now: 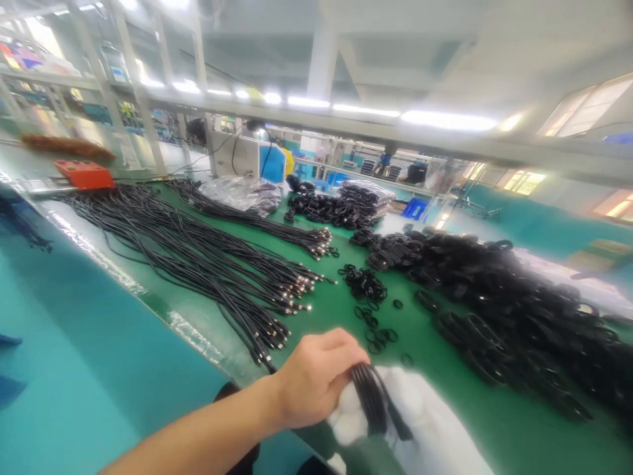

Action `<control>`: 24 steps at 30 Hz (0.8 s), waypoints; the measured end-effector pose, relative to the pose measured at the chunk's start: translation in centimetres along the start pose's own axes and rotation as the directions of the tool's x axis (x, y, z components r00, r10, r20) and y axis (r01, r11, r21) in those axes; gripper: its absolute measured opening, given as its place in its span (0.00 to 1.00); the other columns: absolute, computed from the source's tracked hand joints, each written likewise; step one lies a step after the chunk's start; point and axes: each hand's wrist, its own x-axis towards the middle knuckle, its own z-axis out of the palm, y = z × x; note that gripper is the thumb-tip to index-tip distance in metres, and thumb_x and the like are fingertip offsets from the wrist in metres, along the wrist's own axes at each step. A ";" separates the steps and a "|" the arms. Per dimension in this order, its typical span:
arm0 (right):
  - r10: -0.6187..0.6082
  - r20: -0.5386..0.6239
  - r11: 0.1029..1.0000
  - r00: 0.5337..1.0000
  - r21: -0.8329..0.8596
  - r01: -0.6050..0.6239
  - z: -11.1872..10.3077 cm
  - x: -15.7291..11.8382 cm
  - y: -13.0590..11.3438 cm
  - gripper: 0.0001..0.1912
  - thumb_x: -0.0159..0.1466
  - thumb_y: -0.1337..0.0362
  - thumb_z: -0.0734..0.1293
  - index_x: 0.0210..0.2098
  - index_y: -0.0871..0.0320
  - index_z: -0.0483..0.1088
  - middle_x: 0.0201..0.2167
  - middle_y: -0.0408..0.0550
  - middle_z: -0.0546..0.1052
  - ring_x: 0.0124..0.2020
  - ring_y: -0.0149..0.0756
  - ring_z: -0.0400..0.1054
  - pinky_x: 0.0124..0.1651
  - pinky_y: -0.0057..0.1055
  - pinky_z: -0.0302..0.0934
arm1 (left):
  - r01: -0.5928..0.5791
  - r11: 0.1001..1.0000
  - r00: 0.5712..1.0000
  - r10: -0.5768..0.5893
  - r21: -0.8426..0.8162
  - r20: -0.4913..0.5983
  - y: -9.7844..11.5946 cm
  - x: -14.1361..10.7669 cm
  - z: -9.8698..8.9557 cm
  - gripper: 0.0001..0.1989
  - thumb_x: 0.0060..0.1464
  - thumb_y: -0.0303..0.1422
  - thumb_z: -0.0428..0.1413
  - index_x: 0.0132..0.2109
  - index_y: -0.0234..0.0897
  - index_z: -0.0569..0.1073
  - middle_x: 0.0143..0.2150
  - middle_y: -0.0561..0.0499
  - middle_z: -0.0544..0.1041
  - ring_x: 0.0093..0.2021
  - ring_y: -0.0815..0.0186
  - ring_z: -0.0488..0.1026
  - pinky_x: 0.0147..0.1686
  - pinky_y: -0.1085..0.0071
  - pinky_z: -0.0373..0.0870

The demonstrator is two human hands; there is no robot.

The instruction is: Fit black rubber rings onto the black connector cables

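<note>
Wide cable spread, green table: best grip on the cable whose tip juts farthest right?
I'd pinch this cable just behind its plug, from above on the picture's right. That end juts past its neighbours over bare green tabletop, so fingers probably fit around it; farther back it runs in among the other cables.

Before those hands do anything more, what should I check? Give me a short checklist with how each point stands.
1. Left hand holding the black cable coil: ok.
2. White-gloved right hand at the coil: ok.
3. Right hand's grip firm: cannot tell, blurred.
4. Coil's strands all gathered: not ok, one end sticks out.
5. Small black rings on the green tabletop: ok.
6. Loose cables' ends evenly lined up: not ok, they are staggered.
</note>
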 end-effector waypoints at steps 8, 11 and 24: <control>-0.073 -0.086 0.967 0.994 -0.250 0.049 -0.2 1.0 -1.4 0.33 0.55 0.52 0.69 0.57 0.56 0.60 0.50 0.55 0.70 0.49 0.48 0.65 0.49 0.45 0.62 | 0.170 0.981 0.977 -0.180 0.094 0.115 0.0 0.6 -0.8 0.13 0.54 0.19 0.47 0.41 0.36 0.72 0.37 0.50 0.70 0.36 0.68 0.69 0.38 0.74 0.66; -0.051 0.096 0.986 0.994 -0.152 0.065 0.6 2.3 -0.7 0.31 0.50 0.55 0.72 0.50 0.58 0.64 0.40 0.52 0.74 0.40 0.46 0.70 0.40 0.42 0.67 | 0.213 0.976 0.970 -0.218 0.056 0.105 0.2 0.8 -1.0 0.13 0.55 0.20 0.46 0.41 0.37 0.73 0.36 0.52 0.70 0.36 0.70 0.68 0.37 0.76 0.65; -0.042 0.221 0.928 0.974 0.371 -0.044 -1.1 4.8 2.6 0.20 0.53 0.61 0.72 0.42 0.66 0.71 0.33 0.54 0.75 0.33 0.39 0.72 0.33 0.36 0.70 | 0.612 0.789 0.789 -0.605 -0.050 0.107 -0.2 2.4 -0.8 0.06 0.52 0.27 0.49 0.36 0.38 0.70 0.28 0.56 0.72 0.27 0.70 0.69 0.26 0.76 0.64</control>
